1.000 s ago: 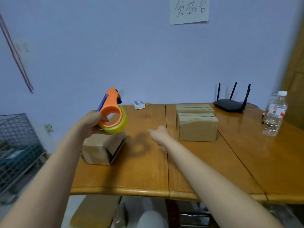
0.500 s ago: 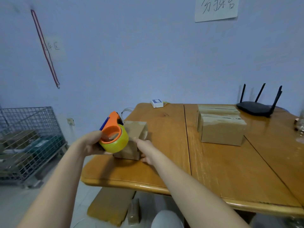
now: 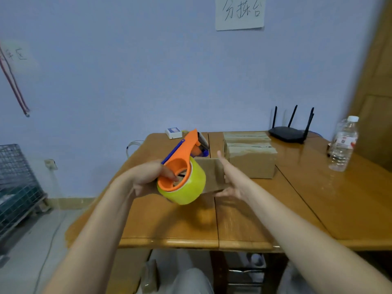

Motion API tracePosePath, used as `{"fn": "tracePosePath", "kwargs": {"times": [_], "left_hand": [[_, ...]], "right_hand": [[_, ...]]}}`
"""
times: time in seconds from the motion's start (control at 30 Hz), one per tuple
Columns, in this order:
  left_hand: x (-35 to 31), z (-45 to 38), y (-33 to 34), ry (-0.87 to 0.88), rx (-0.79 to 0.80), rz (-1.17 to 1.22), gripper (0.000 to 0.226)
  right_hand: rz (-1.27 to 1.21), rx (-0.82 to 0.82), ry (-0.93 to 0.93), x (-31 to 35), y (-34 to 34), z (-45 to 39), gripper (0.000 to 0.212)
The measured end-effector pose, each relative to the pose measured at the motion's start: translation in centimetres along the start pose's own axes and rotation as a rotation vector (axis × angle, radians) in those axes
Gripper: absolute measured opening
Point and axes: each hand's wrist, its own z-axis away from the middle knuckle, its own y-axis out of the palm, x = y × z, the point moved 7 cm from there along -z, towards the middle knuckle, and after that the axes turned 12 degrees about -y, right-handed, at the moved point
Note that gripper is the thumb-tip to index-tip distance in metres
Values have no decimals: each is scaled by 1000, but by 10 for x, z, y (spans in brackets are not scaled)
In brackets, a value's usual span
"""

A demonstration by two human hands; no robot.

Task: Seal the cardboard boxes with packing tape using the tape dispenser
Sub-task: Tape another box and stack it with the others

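A person's left hand (image 3: 148, 177) curls around the handle of an orange plastic tape dispenser (image 3: 182, 160), held above a glossy wooden table (image 3: 318, 200). The dispenser carries a fat, translucent yellow roll of packing tape (image 3: 186, 187), and its blade end points up and away. Just behind the roll sits a small, matte brown cardboard box (image 3: 210, 175), partly hidden by the dispenser. The right hand (image 3: 231, 179) lies flat against the box's right side, fingers straight and extended; whether the thumb hooks beneath the box is unclear. Farther back stand two more rectangular cardboard boxes (image 3: 250, 153), one behind the other, their tops shiny with tape. Near the wall rest a black router with upright antennas (image 3: 290, 132), a small white box (image 3: 174, 132) and a clear ridged plastic water bottle (image 3: 343, 143).
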Motion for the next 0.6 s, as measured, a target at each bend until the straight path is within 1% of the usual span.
{"fn": "tracePosePath", "kwargs": {"times": [0.03, 0.07, 0.13, 0.17, 0.27, 0.37, 0.43, 0.5, 0.6], "left_hand": [[-3, -6, 15, 5, 41, -29, 31], [-5, -12, 29, 10, 72, -59, 30], [-9, -22, 52, 4, 112, -112, 32], [-11, -24, 61, 2, 124, -127, 32], [-19, -28, 71, 30, 130, -107, 28], [-26, -35, 62, 68, 84, 25, 38], [-25, -42, 56, 77, 36, 99, 35], [-21, -49, 55, 66, 1, 144, 35], [-12, -63, 58, 43, -16, 203, 36]], "right_hand": [[11, -34, -2, 1, -14, 0, 92], [17, -70, -6, 3, -27, 3, 86], [30, -116, -7, 7, -53, 8, 61], [49, -115, -13, 11, -66, 11, 54], [221, -89, -122, 28, -106, 16, 54], [463, -56, -293, 51, -140, 21, 50], [634, 11, -362, 61, -157, 23, 52], [783, 119, -376, 66, -165, 23, 58], [936, 248, -353, 66, -170, 21, 71]]}}
